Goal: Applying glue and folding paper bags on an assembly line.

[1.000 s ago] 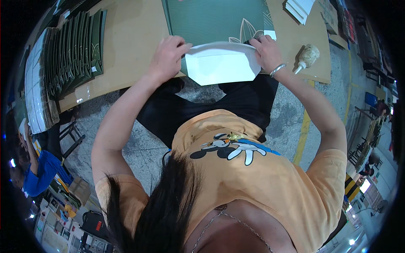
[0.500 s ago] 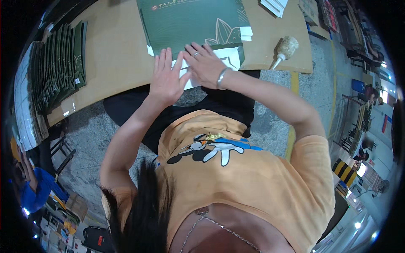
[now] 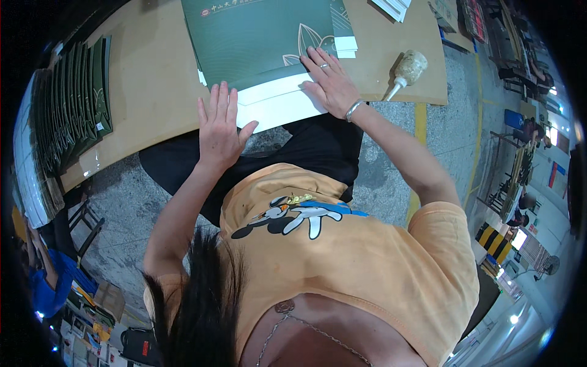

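A green paper bag point(image 3: 257, 43), printed with pale plant outlines, lies flat on the brown tabletop near its front edge. Its near end is a folded white flap point(image 3: 275, 101) that reaches out over the table edge. My left hand point(image 3: 221, 125) rests on the flap's left end, fingers stretched out. At the flap's right end lies my right hand point(image 3: 330, 79), with fingertips on the green panel and the thumb on the white paper. Neither hand grips anything. More green sheets peek out beneath the bag on the right.
A squeeze bottle point(image 3: 411, 67) with a white nozzle lies on the table point(image 3: 428, 85) to the right. Folded green bags point(image 3: 73, 98) stand in a row at the left. White papers point(image 3: 393, 8) sit at the far right. Other people are in the background.
My hands have spread apart along the flap, left hand to the left and lower, right hand to the right. More of the white flap shows between them. The bag has shifted slightly left.
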Action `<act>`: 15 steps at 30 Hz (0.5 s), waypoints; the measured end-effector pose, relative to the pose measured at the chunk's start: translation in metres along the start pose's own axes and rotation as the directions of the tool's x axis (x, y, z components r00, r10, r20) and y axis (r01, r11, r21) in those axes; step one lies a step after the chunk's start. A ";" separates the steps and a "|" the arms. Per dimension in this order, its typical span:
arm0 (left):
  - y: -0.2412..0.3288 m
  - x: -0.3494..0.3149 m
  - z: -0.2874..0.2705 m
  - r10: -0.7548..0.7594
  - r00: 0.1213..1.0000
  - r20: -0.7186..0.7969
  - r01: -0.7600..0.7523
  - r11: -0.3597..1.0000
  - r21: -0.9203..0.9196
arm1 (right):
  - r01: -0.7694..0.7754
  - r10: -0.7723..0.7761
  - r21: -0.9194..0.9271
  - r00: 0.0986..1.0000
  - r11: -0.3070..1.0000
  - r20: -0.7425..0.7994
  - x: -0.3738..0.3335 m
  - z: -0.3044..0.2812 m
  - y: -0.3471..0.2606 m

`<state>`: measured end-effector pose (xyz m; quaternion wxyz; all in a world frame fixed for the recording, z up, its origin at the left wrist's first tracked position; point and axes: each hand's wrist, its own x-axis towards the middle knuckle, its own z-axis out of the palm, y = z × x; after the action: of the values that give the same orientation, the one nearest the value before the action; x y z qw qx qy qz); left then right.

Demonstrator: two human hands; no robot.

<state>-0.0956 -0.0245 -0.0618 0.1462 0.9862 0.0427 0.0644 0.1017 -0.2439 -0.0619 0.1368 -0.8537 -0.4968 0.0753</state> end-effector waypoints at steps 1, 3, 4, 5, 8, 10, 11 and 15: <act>0.001 0.000 0.000 -0.003 1.000 -0.007 0.003 1.000 0.015 | -0.028 0.029 0.010 0.999 1.000 -0.017 0.002 0.003 -0.001; -0.002 0.000 0.001 -0.002 1.000 -0.026 0.002 1.000 0.001 | -0.053 0.053 0.019 0.998 0.998 -0.034 0.005 0.008 -0.004; -0.003 0.000 0.001 -0.001 0.999 -0.044 0.001 1.000 -0.011 | -0.083 0.084 0.006 0.994 0.997 -0.065 0.007 0.011 -0.007; -0.001 -0.001 0.002 -0.005 0.999 -0.047 0.004 1.000 -0.010 | -0.113 0.112 -0.006 0.989 0.994 -0.097 0.007 0.013 -0.008; 0.001 -0.002 -0.002 0.020 0.999 -0.048 -0.019 1.000 0.006 | -0.045 0.033 -0.121 0.995 0.992 -0.096 0.004 0.010 -0.005; 0.000 -0.001 -0.001 0.019 0.998 -0.052 -0.019 1.000 0.001 | 0.006 -0.015 -0.108 0.997 0.994 -0.080 0.003 0.006 0.001; 0.000 -0.002 -0.002 0.016 0.998 -0.054 -0.016 1.000 0.002 | 0.051 -0.058 -0.094 0.996 0.994 -0.063 0.003 0.004 0.004; 0.000 -0.001 -0.002 0.011 0.999 -0.035 -0.011 1.000 0.009 | 0.037 -0.036 -0.023 0.999 0.999 0.025 0.005 0.001 0.012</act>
<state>-0.0972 -0.0243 -0.0599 0.1408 0.9858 0.0400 0.0825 0.1137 -0.2448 -0.0664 0.1222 -0.8451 -0.5147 0.0773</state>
